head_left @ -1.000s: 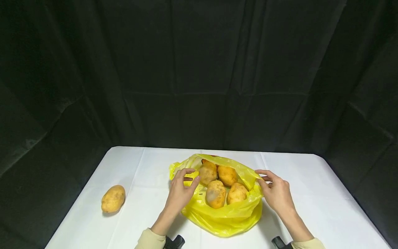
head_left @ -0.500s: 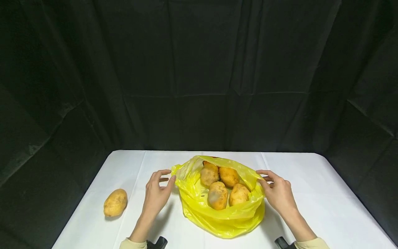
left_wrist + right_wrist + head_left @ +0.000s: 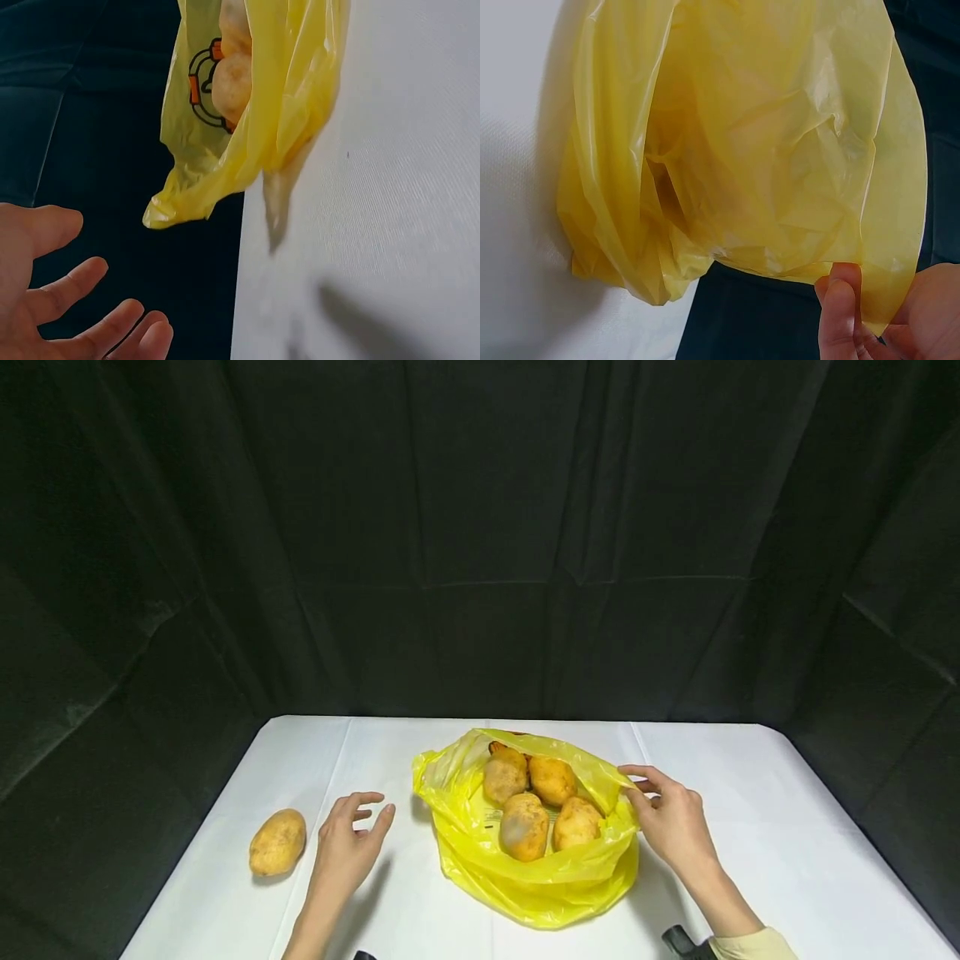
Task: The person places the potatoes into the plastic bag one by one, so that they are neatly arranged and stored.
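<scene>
A yellow plastic bag (image 3: 540, 893) stands with its mouth wide on the white table, and several potatoes (image 3: 524, 827) lie inside it. My right hand (image 3: 671, 822) pinches the bag's right rim between thumb and fingers; the right wrist view shows the thin plastic (image 3: 889, 292) between them. To the left of the bag, my left hand (image 3: 351, 843) hovers apart from it, fingers loosely bent and holding nothing. In the left wrist view that hand (image 3: 60, 300) has a gap between its fingers and the bag's corner (image 3: 169, 214). A single potato (image 3: 277, 842) lies on the table left of it.
The white-covered table (image 3: 750, 827) has rounded far corners. Black cloth (image 3: 480, 543) hangs behind it and along both sides. Printed marks (image 3: 206, 86) show on the bag's inner wall.
My left hand has moved left, away from the bag's left rim and toward the single potato. The right hand keeps its pinch on the bag, nearly still.
</scene>
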`<state>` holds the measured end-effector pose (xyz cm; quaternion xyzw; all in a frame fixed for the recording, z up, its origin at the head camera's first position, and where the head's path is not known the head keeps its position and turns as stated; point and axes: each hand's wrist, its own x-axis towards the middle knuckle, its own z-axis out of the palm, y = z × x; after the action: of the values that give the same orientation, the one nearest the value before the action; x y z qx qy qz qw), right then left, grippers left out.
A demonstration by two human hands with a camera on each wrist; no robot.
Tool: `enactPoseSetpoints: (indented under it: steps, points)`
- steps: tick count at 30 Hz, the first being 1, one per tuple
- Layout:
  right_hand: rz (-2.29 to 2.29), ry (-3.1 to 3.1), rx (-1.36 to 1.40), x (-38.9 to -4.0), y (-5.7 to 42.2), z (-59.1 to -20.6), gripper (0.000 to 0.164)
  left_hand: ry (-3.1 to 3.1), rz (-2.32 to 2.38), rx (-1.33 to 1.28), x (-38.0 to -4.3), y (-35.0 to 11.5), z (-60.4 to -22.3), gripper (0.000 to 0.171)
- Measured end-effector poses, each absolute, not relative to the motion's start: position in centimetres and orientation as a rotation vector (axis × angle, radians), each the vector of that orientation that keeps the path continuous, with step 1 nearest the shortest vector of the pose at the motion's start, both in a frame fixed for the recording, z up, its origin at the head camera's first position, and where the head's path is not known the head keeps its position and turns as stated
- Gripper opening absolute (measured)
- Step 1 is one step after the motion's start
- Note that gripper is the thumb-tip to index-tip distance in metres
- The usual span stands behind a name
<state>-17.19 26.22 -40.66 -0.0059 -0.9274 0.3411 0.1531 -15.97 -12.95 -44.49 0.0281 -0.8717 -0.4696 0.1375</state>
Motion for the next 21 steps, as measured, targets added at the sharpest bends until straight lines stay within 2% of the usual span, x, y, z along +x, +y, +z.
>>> enactPoseSetpoints:
  steps: [14, 21]
  points:
    - [0.968, -2.655, -0.002, -16.9, 26.1, -40.8, 0.026, -2.343, -1.151, 0.251, -14.2, -17.3, -44.0, 0.028]
    - [0.965, -2.633, 0.025, -16.8, 26.3, -40.7, 0.026, -2.358, -0.983, 0.472, -13.9, -21.4, -44.3, 0.042]
